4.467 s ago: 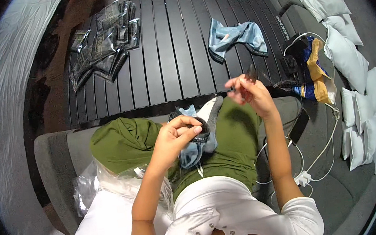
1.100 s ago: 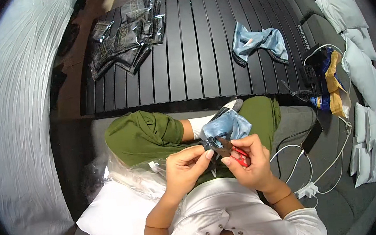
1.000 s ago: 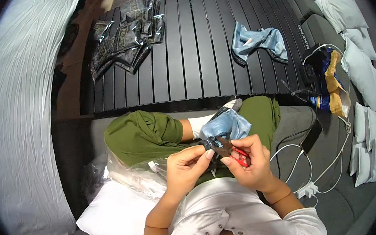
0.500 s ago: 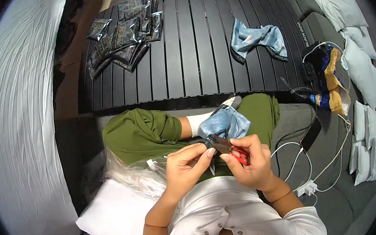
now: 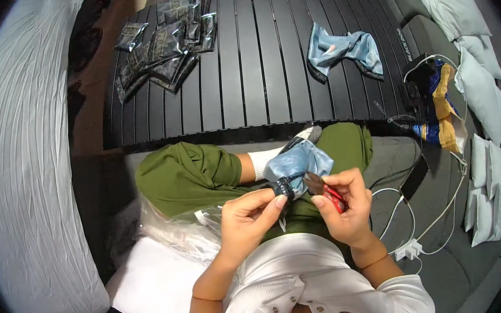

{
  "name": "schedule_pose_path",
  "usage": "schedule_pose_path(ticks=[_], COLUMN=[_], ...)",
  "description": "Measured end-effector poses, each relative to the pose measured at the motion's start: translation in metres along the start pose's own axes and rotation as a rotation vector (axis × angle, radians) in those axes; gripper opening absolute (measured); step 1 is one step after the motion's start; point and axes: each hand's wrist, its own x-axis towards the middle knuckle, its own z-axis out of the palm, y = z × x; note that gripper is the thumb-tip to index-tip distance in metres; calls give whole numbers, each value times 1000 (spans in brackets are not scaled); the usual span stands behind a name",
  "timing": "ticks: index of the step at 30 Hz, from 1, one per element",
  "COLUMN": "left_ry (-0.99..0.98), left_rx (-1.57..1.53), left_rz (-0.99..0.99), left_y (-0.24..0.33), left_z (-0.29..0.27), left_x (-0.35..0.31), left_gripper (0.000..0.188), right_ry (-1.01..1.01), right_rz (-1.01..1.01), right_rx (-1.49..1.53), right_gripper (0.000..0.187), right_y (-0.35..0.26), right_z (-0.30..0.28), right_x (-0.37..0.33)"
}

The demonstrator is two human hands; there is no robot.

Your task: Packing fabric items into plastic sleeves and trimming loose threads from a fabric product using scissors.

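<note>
Over my lap lies a shiny light-blue cloth (image 5: 299, 161) with a black edge band. My left hand (image 5: 250, 214) pinches that gathered black band (image 5: 282, 186) between thumb and fingers. My right hand (image 5: 347, 207) grips small snips (image 5: 333, 198) with red handles and dark blades. The blade tips sit just right of the band, near what looks like a dark thread running from it. Part of the cloth is hidden behind both hands.
A black slatted table (image 5: 254, 65) stands ahead, bearing several dark glossy packets (image 5: 167, 44) and another blue cloth (image 5: 343, 51). White cables (image 5: 413, 249) and a blue-yellow bag (image 5: 445, 107) are at right. Clear plastic (image 5: 179, 227) and a white cushion (image 5: 151, 287) lie at left.
My right hand has drawn the snips a little to the right, away from the black band. My left hand stays nearly in place, and more of the band shows.
</note>
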Motion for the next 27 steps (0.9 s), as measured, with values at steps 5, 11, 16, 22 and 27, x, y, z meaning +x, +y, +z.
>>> schedule_pose_path(ticks=[5,11,16,22,27], left_ry=[-13,-12,-42,-38,-31], left_rx=[41,280,333,294,201], left_rz=[-16,185,220,240,129], left_y=[0,2,0,0,1], left_z=[-1,2,3,2,2], left_x=[0,2,3,4,3], left_gripper=[11,10,9,10,10], right_ry=[-88,-71,-85,-116,-2], right_rz=[-52,-111,-109,-124,-8], right_rx=[-67,-122,-143,-131,-49], right_gripper=[30,34,32,26,26], right_y=[-7,-6,-8,-3,-3], right_z=[0,2,0,-5,-9], right_x=[1,3,5,3,3])
